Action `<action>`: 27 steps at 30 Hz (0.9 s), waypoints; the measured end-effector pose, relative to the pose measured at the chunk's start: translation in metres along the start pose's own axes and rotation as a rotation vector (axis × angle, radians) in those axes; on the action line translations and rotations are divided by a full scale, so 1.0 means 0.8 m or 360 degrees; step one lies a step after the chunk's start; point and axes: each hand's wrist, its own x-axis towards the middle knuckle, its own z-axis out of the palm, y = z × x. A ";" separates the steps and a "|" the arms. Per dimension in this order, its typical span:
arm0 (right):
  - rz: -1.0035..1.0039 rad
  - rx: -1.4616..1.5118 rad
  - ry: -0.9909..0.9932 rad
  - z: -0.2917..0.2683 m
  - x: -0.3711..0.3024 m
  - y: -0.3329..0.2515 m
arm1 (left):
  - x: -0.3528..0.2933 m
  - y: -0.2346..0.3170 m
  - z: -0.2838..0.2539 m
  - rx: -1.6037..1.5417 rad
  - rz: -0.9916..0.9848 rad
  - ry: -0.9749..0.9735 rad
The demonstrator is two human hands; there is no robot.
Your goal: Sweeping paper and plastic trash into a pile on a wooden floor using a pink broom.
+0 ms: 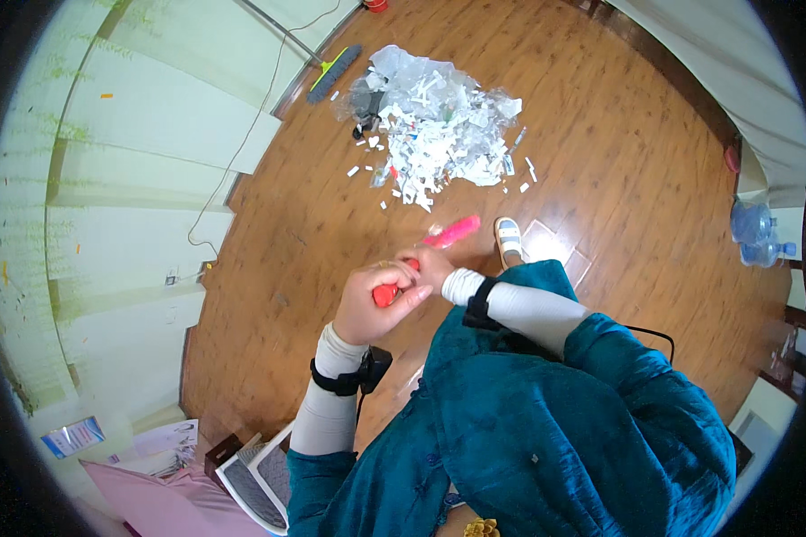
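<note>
My left hand (360,302) is wrapped round the upper end of a red-handled broom (385,295). Just ahead and to the right, my right hand (433,268) closes on the same handle. Beyond my right hand the pink broom head (454,232) shows low near the floor, foreshortened from above. Most of the shaft is hidden behind my hands. A heap of white paper scraps (443,143) and crumpled clear plastic (412,72) lies on the floor beyond the broom head, with loose bits scattered around it.
A grey-bristled push broom (334,73) leans at the left wall near the heap. A cable (233,161) runs along that wall. Large blue water bottles (755,234) lie at the right. A grey-and-white chair (255,479) and pink cloth (175,503) are at the lower left.
</note>
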 end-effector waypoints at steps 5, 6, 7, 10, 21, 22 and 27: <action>-0.0080 0.0040 0.0171 -0.072 0.085 0.029 | 0.092 0.001 0.016 0.0156 0.0096 0.0039; -0.0138 0.0020 0.0183 -0.082 0.094 0.035 | 0.102 0.011 0.019 0.0156 0.0076 0.0031; -0.0134 0.0034 0.0197 -0.091 0.100 0.034 | 0.113 0.023 0.016 0.0167 0.0071 0.0014; -0.0223 0.0023 0.0239 -0.112 0.100 0.012 | 0.145 0.061 -0.002 0.0245 0.0073 -0.0153; -0.0081 0.0072 -0.0086 -0.176 0.223 0.082 | 0.281 0.024 -0.010 0.0145 -0.0372 0.0146; -0.0110 0.0066 -0.0044 -0.187 0.239 0.080 | 0.290 0.019 -0.010 0.0173 -0.0168 0.0190; -0.0376 -0.0009 0.0044 -0.218 0.269 0.050 | 0.296 0.057 -0.005 0.0386 -0.0017 0.0256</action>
